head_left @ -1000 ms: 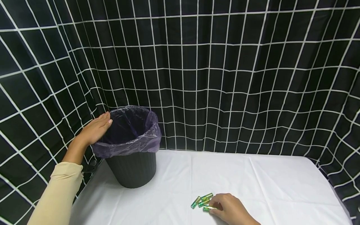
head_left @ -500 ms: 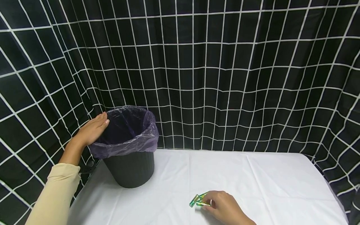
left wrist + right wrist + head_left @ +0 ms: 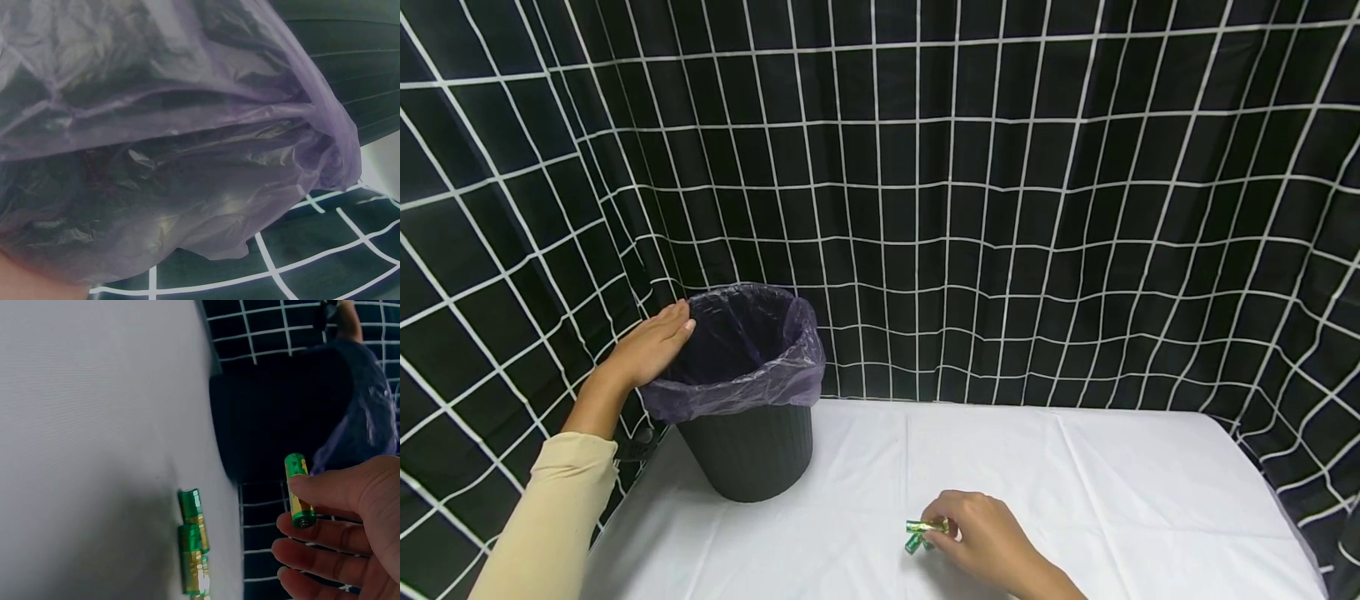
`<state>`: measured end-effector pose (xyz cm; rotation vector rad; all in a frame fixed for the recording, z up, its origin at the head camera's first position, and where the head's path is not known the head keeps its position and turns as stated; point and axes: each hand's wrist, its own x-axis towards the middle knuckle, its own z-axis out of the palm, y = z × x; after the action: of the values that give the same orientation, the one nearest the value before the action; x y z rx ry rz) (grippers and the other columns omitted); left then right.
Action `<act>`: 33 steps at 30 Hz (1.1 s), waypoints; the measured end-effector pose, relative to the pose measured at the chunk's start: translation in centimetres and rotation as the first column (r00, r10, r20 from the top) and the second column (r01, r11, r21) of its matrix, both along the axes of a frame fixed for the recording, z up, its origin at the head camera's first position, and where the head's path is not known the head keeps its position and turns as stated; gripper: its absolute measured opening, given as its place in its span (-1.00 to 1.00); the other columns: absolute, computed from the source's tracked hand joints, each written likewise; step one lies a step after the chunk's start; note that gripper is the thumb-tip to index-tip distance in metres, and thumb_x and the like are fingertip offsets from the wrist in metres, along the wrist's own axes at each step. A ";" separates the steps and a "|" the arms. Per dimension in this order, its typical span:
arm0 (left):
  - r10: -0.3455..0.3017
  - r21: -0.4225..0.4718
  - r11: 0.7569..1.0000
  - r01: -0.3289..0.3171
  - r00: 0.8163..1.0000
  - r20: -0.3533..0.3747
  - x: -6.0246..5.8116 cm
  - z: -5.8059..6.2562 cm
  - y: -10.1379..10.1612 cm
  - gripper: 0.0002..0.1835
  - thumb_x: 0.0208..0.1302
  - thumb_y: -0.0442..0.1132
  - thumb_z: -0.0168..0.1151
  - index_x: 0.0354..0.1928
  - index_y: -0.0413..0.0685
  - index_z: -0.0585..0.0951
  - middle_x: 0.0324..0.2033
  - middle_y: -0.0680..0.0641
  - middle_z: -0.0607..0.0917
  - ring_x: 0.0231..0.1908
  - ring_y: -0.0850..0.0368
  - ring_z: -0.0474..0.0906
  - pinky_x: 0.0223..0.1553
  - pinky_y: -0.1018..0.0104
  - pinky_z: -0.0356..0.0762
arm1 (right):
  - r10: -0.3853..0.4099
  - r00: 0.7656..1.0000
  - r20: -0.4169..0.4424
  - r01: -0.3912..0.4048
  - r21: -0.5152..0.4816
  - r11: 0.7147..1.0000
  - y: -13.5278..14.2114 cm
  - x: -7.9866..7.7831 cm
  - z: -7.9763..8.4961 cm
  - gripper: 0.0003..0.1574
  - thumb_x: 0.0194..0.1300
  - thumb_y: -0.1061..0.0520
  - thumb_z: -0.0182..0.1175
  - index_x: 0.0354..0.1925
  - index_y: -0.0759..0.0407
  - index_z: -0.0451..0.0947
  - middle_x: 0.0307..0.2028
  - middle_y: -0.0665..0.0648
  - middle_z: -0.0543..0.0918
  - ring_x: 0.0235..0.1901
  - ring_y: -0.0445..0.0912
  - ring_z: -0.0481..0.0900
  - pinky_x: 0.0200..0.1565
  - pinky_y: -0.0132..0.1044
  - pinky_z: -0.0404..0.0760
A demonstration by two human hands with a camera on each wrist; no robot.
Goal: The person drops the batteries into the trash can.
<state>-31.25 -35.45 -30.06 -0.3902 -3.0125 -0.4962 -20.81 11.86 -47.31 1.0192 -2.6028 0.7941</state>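
Observation:
Between thumb and fingers my right hand pinches a green and gold battery, lifted above the white table. Under it lie several more green and gold batteries, close together and partly hidden by the hand in the head view. At the left, my left hand rests with straight fingers against the near-left rim of a dark bin. A translucent purple bag lines the bin and folds over its rim. Mostly that bag fills the left wrist view.
A white cloth covers the table, and the bin stands at its back left. Black curtains with a white grid hang behind and along both sides.
My right hand has picked a battery up off the group and moved slightly left and away from me, over the others. The left hand keeps its place at the bin.

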 end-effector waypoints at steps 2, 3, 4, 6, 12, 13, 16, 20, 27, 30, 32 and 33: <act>-0.004 -0.002 1.000 0.004 1.000 -0.002 0.0 0.0 -0.1 -0.26 0.68 0.06 -0.48 0.51 -0.52 -0.05 0.52 -0.48 -0.07 0.54 -0.40 -0.23 0.50 -0.25 -0.22 | 0.012 1.000 -0.020 -0.012 -0.008 1.000 -0.2 -0.1 0.4 -0.89 0.13 0.14 0.50 -0.36 -0.02 0.72 -0.37 -0.19 0.72 -0.53 -0.38 0.50 -0.51 -0.50 0.43; -0.006 -0.004 1.000 0.006 1.000 -0.002 0.0 0.0 -0.1 -0.26 0.68 0.06 -0.48 0.51 -0.52 -0.05 0.52 -0.48 -0.07 0.54 -0.40 -0.23 0.50 -0.25 -0.22 | 0.016 0.999 -0.030 -0.016 -0.010 1.000 -0.4 -0.1 0.6 -0.89 0.13 0.14 0.50 -0.36 -0.02 0.72 -0.37 -0.20 0.71 -0.52 -0.40 0.49 -0.51 -0.50 0.42; -0.006 -0.006 1.000 0.006 1.000 -0.002 0.0 0.0 -0.1 -0.26 0.68 0.06 -0.48 0.51 -0.52 -0.05 0.52 -0.49 -0.07 0.53 -0.40 -0.23 0.50 -0.25 -0.22 | 0.020 0.999 -0.041 -0.021 -0.011 1.000 -0.5 -0.2 0.8 -0.88 0.13 0.14 0.50 -0.37 -0.03 0.72 -0.38 -0.21 0.71 -0.53 -0.40 0.48 -0.51 -0.50 0.42; -0.004 -0.006 1.000 0.004 1.000 -0.001 -0.1 0.0 -0.1 -0.26 0.68 0.06 -0.48 0.51 -0.52 -0.05 0.52 -0.48 -0.07 0.54 -0.40 -0.23 0.50 -0.26 -0.22 | 0.031 0.998 -0.049 -0.032 -0.014 0.999 -0.8 -0.2 1.3 -0.88 0.13 0.16 0.50 -0.37 -0.02 0.72 -0.38 -0.22 0.70 -0.52 -0.40 0.48 -0.51 -0.51 0.43; 0.001 -0.006 1.000 -0.001 1.000 0.005 0.0 0.1 -0.1 -0.25 0.67 0.07 -0.49 0.51 -0.51 -0.05 0.53 -0.47 -0.08 0.54 -0.39 -0.23 0.51 -0.25 -0.22 | 0.049 0.996 -0.076 -0.049 0.002 0.999 -1.7 -0.3 2.7 -0.88 0.15 0.18 0.49 -0.34 -0.01 0.73 -0.38 -0.22 0.69 -0.50 -0.39 0.51 -0.51 -0.51 0.43; 0.002 -0.006 1.000 -0.002 1.000 0.006 0.0 0.1 -0.1 -0.25 0.67 0.07 -0.49 0.51 -0.51 -0.05 0.53 -0.47 -0.08 0.54 -0.39 -0.23 0.51 -0.25 -0.22 | 0.050 0.995 -0.087 -0.050 0.005 0.999 -1.8 -0.4 2.9 -0.88 0.15 0.17 0.49 -0.34 0.00 0.73 -0.38 -0.22 0.69 -0.50 -0.39 0.51 -0.51 -0.50 0.43; 0.001 -0.005 1.000 -0.001 1.000 0.006 0.0 0.1 -0.1 -0.25 0.67 0.07 -0.48 0.51 -0.51 -0.05 0.53 -0.47 -0.08 0.54 -0.39 -0.23 0.51 -0.24 -0.21 | 0.060 0.991 -0.119 -0.060 0.006 0.998 -2.2 -0.6 3.5 -0.88 0.15 0.16 0.50 -0.34 -0.01 0.73 -0.38 -0.22 0.69 -0.49 -0.38 0.53 -0.49 -0.50 0.44; 0.000 -0.001 1.000 0.000 1.000 0.010 0.0 0.0 -0.1 -0.25 0.67 0.07 -0.48 0.51 -0.51 -0.06 0.53 -0.47 -0.08 0.54 -0.39 -0.24 0.51 -0.25 -0.22 | 0.074 0.986 -0.150 -0.075 -0.002 0.997 -2.8 -0.9 4.1 -0.87 0.14 0.16 0.50 -0.34 -0.02 0.72 -0.37 -0.22 0.70 -0.49 -0.35 0.56 -0.49 -0.50 0.45; 0.005 -0.011 1.000 -0.005 1.000 0.005 0.0 0.0 -0.1 -0.25 0.67 0.06 -0.49 0.51 -0.52 -0.06 0.52 -0.48 -0.07 0.54 -0.40 -0.23 0.50 -0.25 -0.22 | 0.095 0.977 -0.192 -0.094 0.015 0.995 -4.2 -1.5 5.8 -0.89 0.17 0.12 0.50 -0.32 -0.02 0.74 -0.36 -0.20 0.71 -0.47 -0.35 0.57 -0.48 -0.51 0.48; 0.006 -0.010 1.000 -0.006 1.000 0.008 0.1 0.0 -0.1 -0.26 0.67 0.06 -0.49 0.51 -0.51 -0.06 0.52 -0.48 -0.08 0.54 -0.39 -0.24 0.50 -0.25 -0.22 | 0.099 0.976 -0.196 -0.095 0.029 0.995 -4.8 -1.7 6.4 -0.90 0.19 0.10 0.49 -0.30 -0.03 0.75 -0.35 -0.19 0.72 -0.48 -0.35 0.57 -0.49 -0.49 0.48; 0.005 -0.007 1.000 -0.004 1.000 0.009 0.0 0.0 -0.1 -0.26 0.67 0.06 -0.49 0.51 -0.51 -0.06 0.53 -0.48 -0.08 0.54 -0.39 -0.24 0.51 -0.25 -0.23 | 0.101 0.975 -0.199 -0.096 0.034 0.995 -5.2 -1.8 6.8 -0.91 0.20 0.10 0.48 -0.29 -0.03 0.76 -0.34 -0.19 0.72 -0.49 -0.35 0.56 -0.50 -0.50 0.47; 0.002 -0.006 1.000 -0.002 1.000 0.008 0.0 0.0 -0.1 -0.26 0.67 0.06 -0.49 0.51 -0.51 -0.06 0.53 -0.48 -0.08 0.54 -0.39 -0.24 0.51 -0.24 -0.23 | 0.102 0.974 -0.202 -0.096 0.037 0.995 -5.4 -1.9 7.0 -0.91 0.20 0.10 0.48 -0.28 -0.03 0.76 -0.34 -0.19 0.73 -0.49 -0.35 0.56 -0.50 -0.50 0.47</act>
<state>-31.22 -35.55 -30.05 -0.3862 -3.0223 -0.4893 -22.74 6.46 -40.29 1.1795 -2.4113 0.6405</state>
